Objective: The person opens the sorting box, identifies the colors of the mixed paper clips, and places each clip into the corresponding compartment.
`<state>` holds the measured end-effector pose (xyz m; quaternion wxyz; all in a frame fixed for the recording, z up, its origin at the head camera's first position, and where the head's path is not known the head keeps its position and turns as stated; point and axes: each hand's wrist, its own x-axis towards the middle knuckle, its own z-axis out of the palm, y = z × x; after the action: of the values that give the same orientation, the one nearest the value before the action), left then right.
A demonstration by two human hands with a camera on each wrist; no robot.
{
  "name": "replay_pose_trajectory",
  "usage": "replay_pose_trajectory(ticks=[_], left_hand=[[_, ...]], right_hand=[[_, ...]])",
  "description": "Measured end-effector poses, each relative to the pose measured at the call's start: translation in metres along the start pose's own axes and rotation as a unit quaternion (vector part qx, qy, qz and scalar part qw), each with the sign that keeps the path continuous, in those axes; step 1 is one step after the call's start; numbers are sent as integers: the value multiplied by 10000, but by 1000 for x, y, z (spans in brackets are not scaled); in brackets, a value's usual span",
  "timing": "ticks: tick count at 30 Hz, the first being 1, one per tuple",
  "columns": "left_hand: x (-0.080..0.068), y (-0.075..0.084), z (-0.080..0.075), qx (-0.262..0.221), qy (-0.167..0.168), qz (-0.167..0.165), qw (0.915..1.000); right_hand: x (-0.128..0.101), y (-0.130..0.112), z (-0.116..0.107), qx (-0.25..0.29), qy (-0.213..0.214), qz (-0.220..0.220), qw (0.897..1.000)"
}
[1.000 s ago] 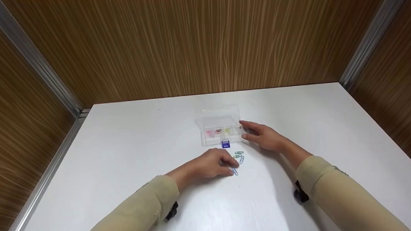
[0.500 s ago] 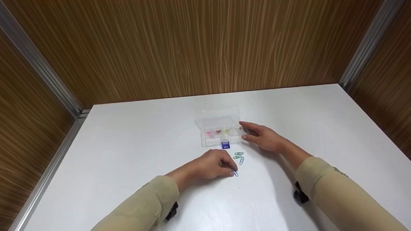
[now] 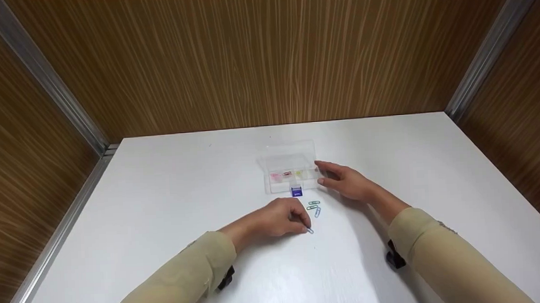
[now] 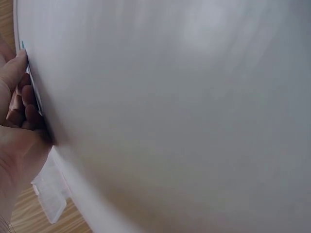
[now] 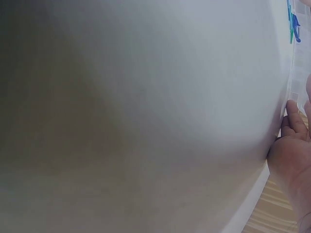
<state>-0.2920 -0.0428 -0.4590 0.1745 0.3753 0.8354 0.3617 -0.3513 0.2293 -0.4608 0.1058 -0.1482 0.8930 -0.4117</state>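
On the white bench (image 3: 162,197), head view, the left hand (image 3: 280,219) pinches a blue clip (image 3: 309,231). More clips (image 3: 314,206) lie at its 1 o'clock. The right hand (image 3: 346,181), fingers relaxed, touches the clear box (image 3: 289,169) from 3 o'clock. Left wrist view: curled fingers (image 4: 22,97), apparently on the clip. Right wrist view: mostly blurred bench.

left hand (image 3: 279,217) dragging blue paper clip (image 3: 310,231) nearer, away from the other clips (image 3: 314,206)

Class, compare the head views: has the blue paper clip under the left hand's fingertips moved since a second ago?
Yes. The blue paper clip under the left hand slid toward the person, farther from the clear box.
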Motion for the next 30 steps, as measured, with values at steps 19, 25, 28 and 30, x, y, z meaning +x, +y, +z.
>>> replay_pose_trajectory(ticks=[19, 25, 28, 30], left_hand=[[1, 0, -2, -17, -47, -2, 10000], [0, 0, -2, -148, -26, -17, 9999], [0, -1, -3, -366, -27, -84, 9993], [-1, -1, -4, -528, -32, -133, 9985]], right_hand=[[-2, -2, -2, 7, -63, 137, 9999], [0, -2, -1, 44, -50, 137, 9999], [0, -1, -1, 62, -41, 125, 9999], [1, -1, 0, 80, -35, 125, 9999]])
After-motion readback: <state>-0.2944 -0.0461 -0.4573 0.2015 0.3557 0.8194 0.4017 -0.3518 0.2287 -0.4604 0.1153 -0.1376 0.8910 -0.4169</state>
